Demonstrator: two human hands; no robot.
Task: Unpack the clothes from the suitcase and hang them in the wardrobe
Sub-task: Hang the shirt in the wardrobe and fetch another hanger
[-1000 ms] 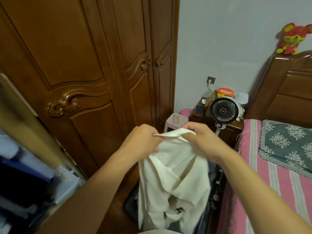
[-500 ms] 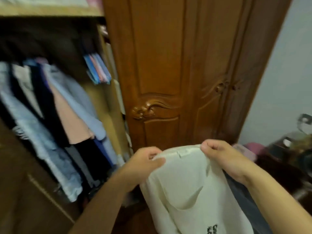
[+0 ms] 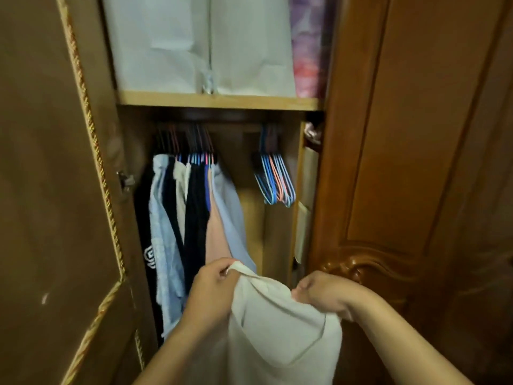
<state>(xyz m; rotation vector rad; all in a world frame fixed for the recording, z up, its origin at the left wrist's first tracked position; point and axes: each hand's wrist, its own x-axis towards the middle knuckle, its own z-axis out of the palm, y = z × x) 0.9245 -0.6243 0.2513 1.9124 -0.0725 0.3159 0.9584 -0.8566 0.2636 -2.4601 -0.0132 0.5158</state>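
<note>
Wood of the open door fills the left edge, and we take the empty hangers on the rail as our landmark. Left of those hangers, hung clothes crowd together; above them a shelf carries pale storage bags. Below the hangers we hold the cream shirt by its neckline: our left hand pinches one side of the collar, our right hand grips the other. We judge the step to be fetching a hanger for this shirt. Next, one hand must let go, reach up to the hangers and unhook one while the other keeps the collar open.
</note>
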